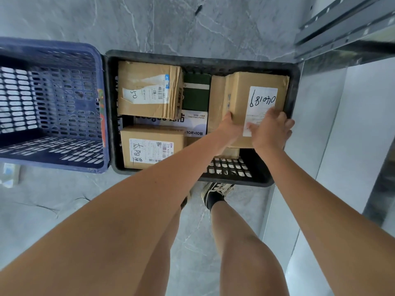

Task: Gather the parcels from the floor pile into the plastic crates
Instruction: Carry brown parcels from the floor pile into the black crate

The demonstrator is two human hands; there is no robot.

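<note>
1. Grip state. Both hands hold one box (252,103) over the right half of the black crate (292,97). The left hand (229,128) grips its near left edge with curled fingers; the right hand (271,129) lies across the label at the near right corner, fingers bent over it.
2. Box position. The box sits inside the rim, resting on or just above another carton (229,152); which of the two cannot be told.
3. Risk: tilt. The carton beneath looks smaller than the box. If released off-centre, the box will probably tip toward the bare mesh at the near side.
4. Risk: pinching. The right hand is close to the crate wall; lowering further could trap fingers against it.
5. Risk: jamming. A flap (217,103) stands against the green pack (195,92) and could catch.
6. Surroundings. Two labelled cartons (149,88) (151,146) and a white pack (192,122) fill the left half. The blue crate (51,107) adjoins on the left and holds nothing visible. A metal frame (342,28) stands at right.
7. Obstruction. The forearms hide part of the near mesh.
</note>
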